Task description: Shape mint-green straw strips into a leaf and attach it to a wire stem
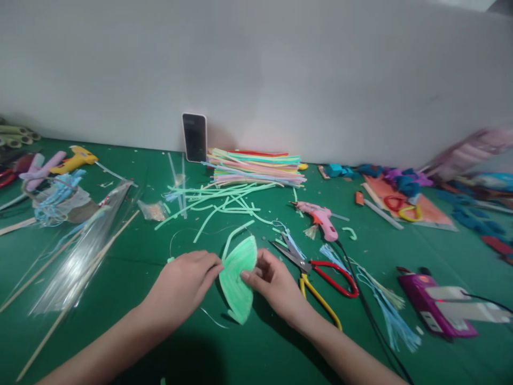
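A mint-green, leaf-shaped piece (237,278), which looks made of fuzzy pipe cleaners laid side by side, is held up over the green table. My right hand (274,278) pinches its right edge, with the thumb on the face toward me. At its left edge, the fingers of my left hand (190,278) are closed in a pinch where a loose pipe-cleaner end (236,234) bends up and away. Exactly what lies between the left fingertips is partly hidden. A thin wire (214,319) shows below the left hand.
Loose green pipe cleaners (224,200) lie ahead, before a multicoloured bundle (256,168) and a propped phone (195,137). Right are scissors (304,264), pliers (320,297), a pink glue gun (316,216) with its cord and a purple power strip (433,305). Sticks (80,294) lie left.
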{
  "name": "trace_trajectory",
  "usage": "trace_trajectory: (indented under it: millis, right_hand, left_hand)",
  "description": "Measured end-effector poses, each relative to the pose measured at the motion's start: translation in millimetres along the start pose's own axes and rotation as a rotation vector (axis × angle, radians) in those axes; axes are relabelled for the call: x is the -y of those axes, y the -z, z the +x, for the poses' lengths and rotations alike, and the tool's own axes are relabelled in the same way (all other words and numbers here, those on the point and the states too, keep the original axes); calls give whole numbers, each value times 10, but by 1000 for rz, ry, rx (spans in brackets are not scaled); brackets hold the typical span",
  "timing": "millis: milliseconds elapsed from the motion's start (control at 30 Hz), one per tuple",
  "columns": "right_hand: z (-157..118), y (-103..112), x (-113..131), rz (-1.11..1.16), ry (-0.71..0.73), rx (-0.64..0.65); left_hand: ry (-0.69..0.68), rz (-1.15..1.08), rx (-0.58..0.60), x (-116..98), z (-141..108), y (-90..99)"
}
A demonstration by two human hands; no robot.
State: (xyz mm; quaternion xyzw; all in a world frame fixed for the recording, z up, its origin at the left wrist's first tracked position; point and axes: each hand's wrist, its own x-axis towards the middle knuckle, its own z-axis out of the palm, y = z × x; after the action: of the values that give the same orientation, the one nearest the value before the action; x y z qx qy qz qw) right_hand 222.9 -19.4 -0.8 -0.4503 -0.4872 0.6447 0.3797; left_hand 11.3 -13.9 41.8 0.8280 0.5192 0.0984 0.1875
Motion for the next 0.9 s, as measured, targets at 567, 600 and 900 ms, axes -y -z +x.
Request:
trace_trajectory:
  millis: [567, 600, 900]
  right_hand:
    - [-19, 103, 197, 367, -198, 218]
    - [-22, 97, 202, 358, -215, 231]
    - [-24, 65, 168, 195, -96, 241]
  left_hand:
    - [-141, -331, 142, 47, 6, 185]
    - [-167, -328, 144, 53, 2, 180]
    - [-355, -225, 154, 91, 11, 216]
